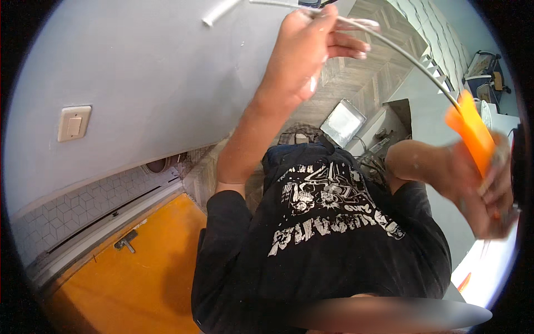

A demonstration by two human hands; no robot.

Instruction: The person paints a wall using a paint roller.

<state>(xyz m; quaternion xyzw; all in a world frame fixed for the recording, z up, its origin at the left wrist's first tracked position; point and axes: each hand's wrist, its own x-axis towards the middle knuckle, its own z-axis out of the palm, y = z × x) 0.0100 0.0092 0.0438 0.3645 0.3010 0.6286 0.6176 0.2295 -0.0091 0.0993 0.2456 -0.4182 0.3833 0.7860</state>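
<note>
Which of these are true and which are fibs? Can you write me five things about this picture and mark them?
1. The right hand holds a bright orange, elongated piece. True.
2. The left hand is tucked in a pocket. False: it is raised, with thumb and fingers on a thin, curved grey rod.
3. A square white light switch sits on the smooth pale grey wall. True.
4. The person's short-sleeved black shirt has no picture on it. False: there is a big white print on its front.
5. The flat orange door at the lower left has a metal lever handle. True.
</note>
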